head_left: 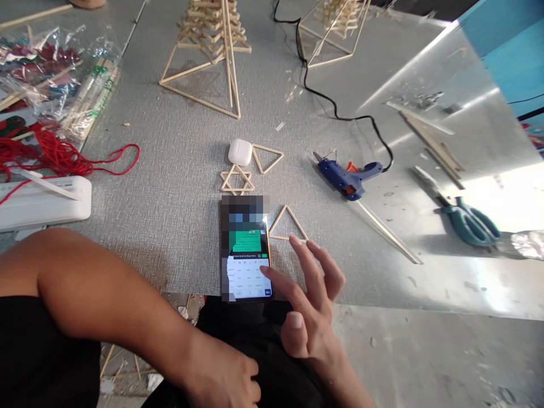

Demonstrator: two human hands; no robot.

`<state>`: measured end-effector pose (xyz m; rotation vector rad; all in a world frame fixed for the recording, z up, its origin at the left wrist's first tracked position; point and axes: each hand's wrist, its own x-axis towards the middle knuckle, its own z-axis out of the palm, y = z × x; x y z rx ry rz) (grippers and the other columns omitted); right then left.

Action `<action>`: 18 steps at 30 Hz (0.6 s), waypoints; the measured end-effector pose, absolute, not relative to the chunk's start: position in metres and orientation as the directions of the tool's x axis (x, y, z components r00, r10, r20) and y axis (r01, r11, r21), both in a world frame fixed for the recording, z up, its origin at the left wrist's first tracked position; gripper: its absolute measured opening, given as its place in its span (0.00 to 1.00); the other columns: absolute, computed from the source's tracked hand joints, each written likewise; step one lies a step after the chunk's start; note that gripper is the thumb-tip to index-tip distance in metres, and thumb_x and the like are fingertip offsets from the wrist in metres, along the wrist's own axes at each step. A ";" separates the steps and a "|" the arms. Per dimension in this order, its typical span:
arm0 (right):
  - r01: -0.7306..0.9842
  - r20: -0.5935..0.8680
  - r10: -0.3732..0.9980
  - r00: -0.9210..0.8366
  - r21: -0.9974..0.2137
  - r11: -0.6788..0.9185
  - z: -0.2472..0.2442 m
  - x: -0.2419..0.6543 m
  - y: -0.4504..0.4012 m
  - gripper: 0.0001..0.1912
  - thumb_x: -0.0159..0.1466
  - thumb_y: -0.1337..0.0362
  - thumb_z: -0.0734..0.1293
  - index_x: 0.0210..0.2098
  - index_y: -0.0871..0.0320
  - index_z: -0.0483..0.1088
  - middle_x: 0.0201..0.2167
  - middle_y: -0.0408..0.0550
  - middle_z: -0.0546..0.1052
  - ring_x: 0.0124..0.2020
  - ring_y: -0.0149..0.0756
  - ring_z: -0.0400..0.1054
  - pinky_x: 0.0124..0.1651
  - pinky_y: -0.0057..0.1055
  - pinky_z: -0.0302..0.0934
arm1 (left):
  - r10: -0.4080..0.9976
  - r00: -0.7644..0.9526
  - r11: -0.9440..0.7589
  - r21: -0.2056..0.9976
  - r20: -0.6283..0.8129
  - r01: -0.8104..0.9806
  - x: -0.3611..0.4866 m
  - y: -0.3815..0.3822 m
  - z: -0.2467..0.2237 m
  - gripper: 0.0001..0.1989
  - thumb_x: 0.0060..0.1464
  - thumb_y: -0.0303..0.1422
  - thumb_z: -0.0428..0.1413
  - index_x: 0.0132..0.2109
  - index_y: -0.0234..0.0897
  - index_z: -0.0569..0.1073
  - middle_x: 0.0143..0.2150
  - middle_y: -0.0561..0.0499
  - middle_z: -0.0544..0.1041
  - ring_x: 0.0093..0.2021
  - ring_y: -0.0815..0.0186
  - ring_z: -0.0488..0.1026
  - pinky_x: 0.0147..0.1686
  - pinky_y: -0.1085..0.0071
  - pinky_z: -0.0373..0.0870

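Note:
A phone (249, 243) lies at the table's near edge, its lit screen showing a green message box and a keypad; part of it is blurred out. My right hand (314, 300) holds nothing, fingers apart, the index fingertip at the keypad's right side. On my dark-clothed lap, my left hand (225, 371) rests closed, knuckles up, its fingers curled and partly hidden; no object shows in it. Just beyond the phone are a small six-pointed stick star (237, 181) and a white earbud case (240, 152). A stick triangle (289, 237) lies right of the phone, another triangle (266, 146) beside the case.
A blue glue gun (351, 180) with a black cord (334, 107) lies to the right, near teal-handled scissors (471, 224). Stick towers (212, 51) stand at the back. On the left are red yarn (55, 153), bagged sticks (91, 99) and a white box (51, 201).

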<state>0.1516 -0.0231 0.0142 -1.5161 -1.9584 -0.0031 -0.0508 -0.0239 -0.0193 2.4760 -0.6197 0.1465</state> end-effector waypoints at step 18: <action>0.818 0.427 0.840 -0.335 -0.310 0.484 0.022 0.138 -0.015 0.30 0.79 0.51 0.44 0.65 0.50 0.70 0.82 0.52 0.46 0.80 0.56 0.43 0.73 0.58 0.45 | -0.329 0.895 -0.756 0.484 0.300 -0.441 -0.053 -0.030 -0.025 0.18 0.51 0.30 0.68 0.22 0.39 0.67 0.26 0.53 0.76 0.29 0.66 0.71 0.33 0.64 0.68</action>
